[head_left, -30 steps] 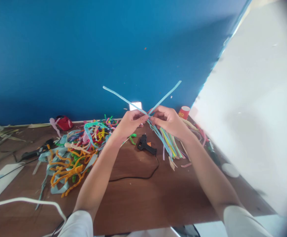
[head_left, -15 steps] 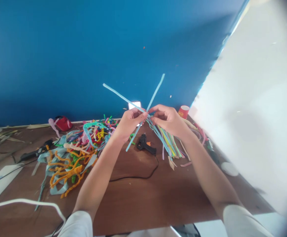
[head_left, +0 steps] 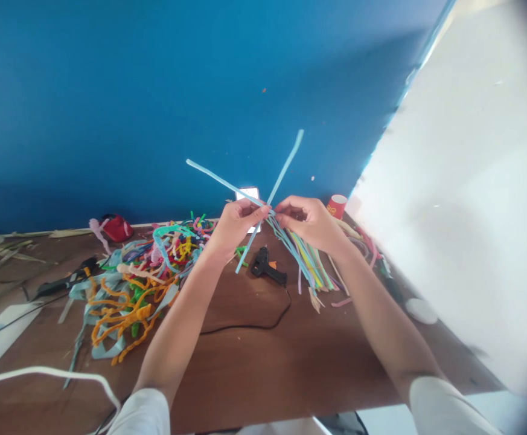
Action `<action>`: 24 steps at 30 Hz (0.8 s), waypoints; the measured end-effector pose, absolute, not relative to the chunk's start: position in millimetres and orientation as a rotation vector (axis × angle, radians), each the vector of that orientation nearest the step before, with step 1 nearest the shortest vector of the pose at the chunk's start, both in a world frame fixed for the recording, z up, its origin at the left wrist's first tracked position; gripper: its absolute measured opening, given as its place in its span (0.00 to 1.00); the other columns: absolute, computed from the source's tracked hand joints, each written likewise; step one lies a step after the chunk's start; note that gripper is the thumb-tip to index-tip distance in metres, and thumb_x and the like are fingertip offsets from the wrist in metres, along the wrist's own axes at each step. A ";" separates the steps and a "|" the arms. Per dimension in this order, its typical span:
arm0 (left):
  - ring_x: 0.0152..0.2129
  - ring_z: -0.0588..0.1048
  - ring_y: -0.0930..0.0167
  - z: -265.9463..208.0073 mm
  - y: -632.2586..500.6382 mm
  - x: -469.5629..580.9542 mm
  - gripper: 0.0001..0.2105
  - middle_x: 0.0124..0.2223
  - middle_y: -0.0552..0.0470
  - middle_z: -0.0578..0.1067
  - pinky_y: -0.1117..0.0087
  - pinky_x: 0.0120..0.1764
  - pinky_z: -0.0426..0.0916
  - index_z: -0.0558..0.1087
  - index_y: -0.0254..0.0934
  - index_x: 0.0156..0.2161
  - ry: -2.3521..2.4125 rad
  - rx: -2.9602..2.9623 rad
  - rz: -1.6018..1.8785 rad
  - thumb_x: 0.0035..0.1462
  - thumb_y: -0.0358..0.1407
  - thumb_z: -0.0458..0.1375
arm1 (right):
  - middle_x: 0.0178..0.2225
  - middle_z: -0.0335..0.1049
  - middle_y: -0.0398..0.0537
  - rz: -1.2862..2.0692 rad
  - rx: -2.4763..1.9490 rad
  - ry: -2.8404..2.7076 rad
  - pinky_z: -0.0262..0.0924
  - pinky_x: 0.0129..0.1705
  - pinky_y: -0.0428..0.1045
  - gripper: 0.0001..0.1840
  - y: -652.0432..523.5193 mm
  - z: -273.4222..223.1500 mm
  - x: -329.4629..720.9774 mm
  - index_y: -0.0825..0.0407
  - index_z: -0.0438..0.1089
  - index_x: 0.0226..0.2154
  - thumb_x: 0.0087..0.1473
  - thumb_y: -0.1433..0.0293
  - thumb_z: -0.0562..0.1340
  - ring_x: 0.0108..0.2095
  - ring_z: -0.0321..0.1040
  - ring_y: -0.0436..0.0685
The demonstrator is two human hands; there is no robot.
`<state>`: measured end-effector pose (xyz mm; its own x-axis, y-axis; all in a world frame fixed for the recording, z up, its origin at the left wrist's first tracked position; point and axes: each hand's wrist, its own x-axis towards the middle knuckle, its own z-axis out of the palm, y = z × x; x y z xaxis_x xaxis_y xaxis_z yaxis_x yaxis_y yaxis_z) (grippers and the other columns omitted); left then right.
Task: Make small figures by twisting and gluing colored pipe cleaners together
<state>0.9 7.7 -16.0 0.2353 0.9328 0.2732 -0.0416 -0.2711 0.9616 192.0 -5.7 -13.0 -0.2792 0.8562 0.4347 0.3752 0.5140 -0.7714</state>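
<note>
worked before a blue wall (head_left: 154, 109), over a brown table (head_left: 245, 374), apparently only partway along.
had a tangled, many-coloured heap (head_left: 140, 272) at left and a fanned bundle (head_left: 311, 269) just below the right hand (head_left: 306, 220). held two pale-blue strips (head_left: 218, 178) above the table, already crossed and pinched in the left hand (head_left: 238, 223), with long ends loose and seemingly not yet secured; held the right fingertips narrow beside the crossing, too fine to tell whether gripping. had a black glue gun (head_left: 265, 266) nearby.

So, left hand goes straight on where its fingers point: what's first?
Past the light-blue strips it pinches, the left hand would probably meet the right hand first; depth is hard to judge from this one view.
</note>
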 end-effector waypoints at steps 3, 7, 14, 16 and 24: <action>0.29 0.73 0.72 -15.3 9.7 -2.3 0.15 0.31 0.50 0.79 0.71 0.34 0.67 0.79 0.34 0.35 0.886 1.543 1.217 0.48 0.44 0.69 | 0.27 0.73 0.43 0.613 -1.036 -1.882 0.57 0.31 0.49 0.10 -5.1 -12.5 192.7 0.50 0.74 0.33 0.56 0.60 0.64 0.27 0.65 0.51; 0.26 0.72 0.73 -13.4 10.5 -5.1 0.13 0.30 0.51 0.79 0.71 0.31 0.65 0.80 0.34 0.35 0.909 1.546 1.204 0.48 0.42 0.69 | 0.27 0.73 0.43 0.578 -1.050 -1.894 0.56 0.31 0.49 0.11 -4.9 -11.8 192.9 0.51 0.74 0.32 0.57 0.60 0.64 0.28 0.65 0.51; 0.30 0.74 0.72 -15.2 11.1 -3.1 0.14 0.33 0.50 0.80 0.70 0.36 0.67 0.80 0.34 0.37 0.926 1.567 1.258 0.49 0.42 0.68 | 0.26 0.73 0.43 0.479 -1.098 -1.916 0.54 0.31 0.49 0.10 -6.4 -12.3 192.1 0.51 0.75 0.31 0.57 0.62 0.62 0.27 0.63 0.51; 0.31 0.75 0.72 -15.8 11.4 -2.6 0.15 0.33 0.50 0.79 0.70 0.37 0.67 0.78 0.34 0.38 0.901 1.545 1.273 0.49 0.42 0.68 | 0.27 0.73 0.42 0.460 -1.106 -1.923 0.55 0.31 0.49 0.10 -6.5 -12.2 191.9 0.50 0.76 0.31 0.57 0.63 0.62 0.27 0.63 0.51; 0.31 0.73 0.73 -14.9 11.5 -3.0 0.13 0.32 0.53 0.77 0.72 0.37 0.66 0.77 0.34 0.36 0.856 1.529 1.229 0.48 0.41 0.68 | 0.28 0.73 0.43 0.432 -1.084 -1.926 0.56 0.34 0.50 0.09 -3.4 -13.9 193.1 0.50 0.76 0.31 0.58 0.65 0.62 0.28 0.64 0.52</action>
<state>-3.0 11.5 -14.9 0.2458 0.9235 0.2945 -0.0439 -0.2929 0.9551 193.1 -3.4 -13.9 -0.2519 0.8202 0.5136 0.5219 0.5621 -0.6416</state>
